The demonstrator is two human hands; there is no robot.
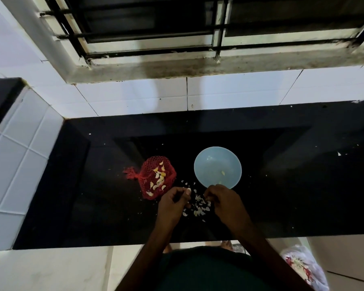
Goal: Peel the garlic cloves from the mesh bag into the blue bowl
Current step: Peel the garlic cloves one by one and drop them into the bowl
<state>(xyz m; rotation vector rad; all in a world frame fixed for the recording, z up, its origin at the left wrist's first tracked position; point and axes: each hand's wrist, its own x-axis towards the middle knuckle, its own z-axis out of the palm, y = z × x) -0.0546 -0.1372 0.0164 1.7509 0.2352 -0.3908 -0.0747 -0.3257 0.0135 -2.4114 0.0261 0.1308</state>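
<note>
A person's two hands work over a black counter (282, 185), just in front of a blue bowl (210, 164). The left hand (172, 203), in front of the bowl and to its left, curls its fingers around a small pale piece at the thumb tip, which looks like a garlic clove (189, 190). The right hand (223, 200) sits at the bowl's near rim with its fingers curled downward; what it holds, if anything, cannot be told. The bowl lies beyond and to the right of the held clove, so the right hand is nearer to it. Left of the bowl lies the red mesh bag (148, 171) with more cloves (159, 177) inside it. In front of the bowl, loose skins (200, 205) lie between the hands.
</note>
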